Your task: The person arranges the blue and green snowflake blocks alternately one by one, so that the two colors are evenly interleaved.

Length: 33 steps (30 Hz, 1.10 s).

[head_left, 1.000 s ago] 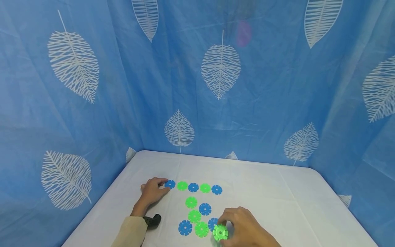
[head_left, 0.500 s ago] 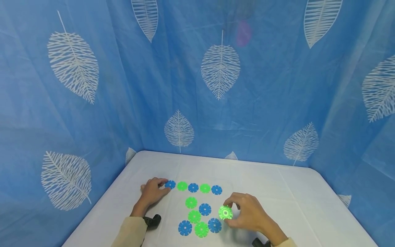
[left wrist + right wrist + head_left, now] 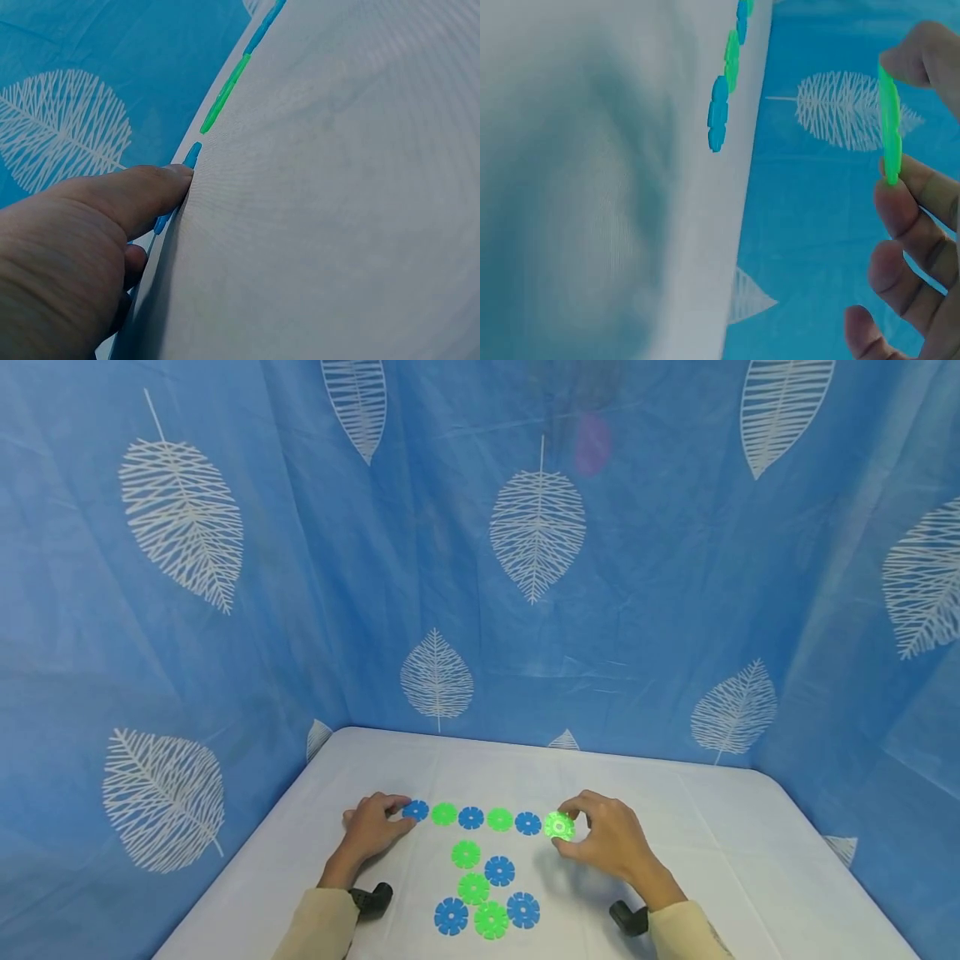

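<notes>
My right hand [image 3: 611, 839] pinches a green interlocking disc [image 3: 559, 826] between thumb and fingers. It hangs above the table at the right end of a row, and the right wrist view shows this green disc [image 3: 890, 124] edge-on, clear of the cloth. At the row's left end, the thumb and index finger of my left hand [image 3: 373, 827] hold the edges of a blue interlocking disc [image 3: 416, 810] lying flat. Between them lie a green disc [image 3: 444, 814], a blue disc [image 3: 471, 817], another green disc [image 3: 500, 819] and another blue disc [image 3: 528, 823].
Nearer me lie several loose discs, among them a green one [image 3: 466, 854], a blue one [image 3: 499, 871] and a second blue one [image 3: 523, 910]. White cloth covers the table [image 3: 675, 827]. A blue leaf-patterned curtain [image 3: 637, 610] stands along the back and sides.
My right hand has lifted the green disc from beside the near discs and carried it away from me to the row's right end. The left hand has stayed in place.
</notes>
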{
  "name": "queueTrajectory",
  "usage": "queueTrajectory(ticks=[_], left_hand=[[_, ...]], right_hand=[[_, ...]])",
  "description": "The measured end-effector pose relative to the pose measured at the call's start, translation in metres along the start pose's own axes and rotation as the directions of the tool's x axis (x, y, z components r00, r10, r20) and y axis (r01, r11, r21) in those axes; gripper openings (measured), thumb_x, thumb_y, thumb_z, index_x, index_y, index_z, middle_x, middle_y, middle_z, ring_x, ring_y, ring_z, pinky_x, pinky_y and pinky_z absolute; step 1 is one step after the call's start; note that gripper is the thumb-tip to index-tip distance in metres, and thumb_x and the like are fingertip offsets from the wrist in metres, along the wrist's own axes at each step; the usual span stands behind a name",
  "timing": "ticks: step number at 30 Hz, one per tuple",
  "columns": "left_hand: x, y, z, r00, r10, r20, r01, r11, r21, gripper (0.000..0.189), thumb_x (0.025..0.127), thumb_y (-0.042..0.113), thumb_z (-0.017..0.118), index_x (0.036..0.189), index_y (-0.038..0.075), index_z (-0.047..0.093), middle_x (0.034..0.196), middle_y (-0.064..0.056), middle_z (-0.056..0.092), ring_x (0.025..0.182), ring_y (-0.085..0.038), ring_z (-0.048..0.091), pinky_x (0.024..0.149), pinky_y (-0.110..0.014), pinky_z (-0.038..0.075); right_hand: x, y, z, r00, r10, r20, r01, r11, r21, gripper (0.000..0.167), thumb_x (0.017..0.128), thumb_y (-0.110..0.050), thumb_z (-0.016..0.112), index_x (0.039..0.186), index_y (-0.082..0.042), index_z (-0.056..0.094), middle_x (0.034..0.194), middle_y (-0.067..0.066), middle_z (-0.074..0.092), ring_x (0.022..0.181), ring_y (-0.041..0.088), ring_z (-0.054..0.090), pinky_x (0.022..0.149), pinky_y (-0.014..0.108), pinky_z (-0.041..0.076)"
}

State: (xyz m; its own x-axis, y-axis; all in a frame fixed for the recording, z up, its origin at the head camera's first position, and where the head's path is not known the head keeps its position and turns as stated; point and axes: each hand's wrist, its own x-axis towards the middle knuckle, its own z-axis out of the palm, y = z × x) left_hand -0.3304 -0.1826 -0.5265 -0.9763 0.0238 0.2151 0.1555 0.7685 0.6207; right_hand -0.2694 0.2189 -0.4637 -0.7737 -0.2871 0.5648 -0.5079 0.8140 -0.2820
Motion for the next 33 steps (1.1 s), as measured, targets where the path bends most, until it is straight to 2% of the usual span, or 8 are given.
queueTrajectory(ticks=[6, 13, 17, 22, 33], left_hand=[[0.001, 0.0, 0.001, 1.0, -0.001, -0.002, 0.001, 1.0, 0.001, 0.036, 0.082, 0.032, 0.081, 0.116, 0.022, 0.075, 0.095, 0.003, 0.066, 0.093, -0.017, 0.055, 0.082, -0.046, 0.025], [-0.001, 0.0, 0.0, 1.0, -0.007, -0.01, 0.007, 1.0, -0.005, 0.036, 0.082, 0.032, 0.08, 0.115, 0.021, 0.075, 0.098, 0.001, 0.067, 0.095, -0.018, 0.055, 0.083, -0.048, 0.025], [-0.001, 0.0, -0.001, 1.0, -0.006, 0.003, 0.006, 1.0, 0.003, 0.037, 0.082, 0.032, 0.08, 0.116, 0.022, 0.075, 0.097, 0.002, 0.066, 0.094, -0.018, 0.055, 0.082, -0.047, 0.025], [0.0, -0.001, 0.0, 1.0, 0.0, -0.003, 0.0, 1.0, 0.007, 0.036, 0.082, 0.032, 0.081, 0.116, 0.022, 0.075, 0.096, 0.002, 0.066, 0.094, -0.017, 0.055, 0.081, -0.047, 0.025], [0.0, 0.0, 0.0, 1.0, 0.004, -0.005, -0.004, 1.0, 0.0, 0.036, 0.081, 0.032, 0.081, 0.115, 0.021, 0.075, 0.096, 0.002, 0.066, 0.093, -0.017, 0.055, 0.081, -0.046, 0.025]], right_hand=[[0.008, 0.006, 0.008, 0.993, 0.114, -0.017, -0.114, 0.993, 0.017, 0.034, 0.068, -0.041, 0.088, 0.096, -0.026, 0.076, 0.082, -0.017, 0.064, 0.064, 0.001, 0.043, 0.056, 0.021, 0.036], [0.015, 0.012, 0.017, 0.993, 0.116, -0.03, -0.118, 0.991, -0.065, 0.036, 0.067, -0.044, 0.088, 0.094, -0.023, 0.077, 0.082, -0.012, 0.068, 0.065, 0.002, 0.05, 0.062, 0.026, 0.042], [0.017, 0.016, 0.025, 0.99, 0.143, -0.004, -0.143, 0.988, -0.06, 0.036, 0.067, -0.044, 0.087, 0.093, -0.022, 0.076, 0.081, -0.011, 0.068, 0.068, 0.005, 0.055, 0.065, 0.031, 0.045], [0.018, 0.022, 0.033, 0.969, 0.229, 0.088, -0.223, 0.972, -0.068, 0.037, 0.071, -0.047, 0.085, 0.096, -0.022, 0.076, 0.084, -0.01, 0.068, 0.073, 0.007, 0.057, 0.065, 0.032, 0.046], [0.021, 0.025, 0.035, 0.924, 0.346, 0.166, -0.332, 0.937, -0.104, 0.039, 0.071, -0.045, 0.084, 0.097, -0.017, 0.077, 0.085, -0.005, 0.07, 0.077, 0.013, 0.06, 0.066, 0.037, 0.048]])
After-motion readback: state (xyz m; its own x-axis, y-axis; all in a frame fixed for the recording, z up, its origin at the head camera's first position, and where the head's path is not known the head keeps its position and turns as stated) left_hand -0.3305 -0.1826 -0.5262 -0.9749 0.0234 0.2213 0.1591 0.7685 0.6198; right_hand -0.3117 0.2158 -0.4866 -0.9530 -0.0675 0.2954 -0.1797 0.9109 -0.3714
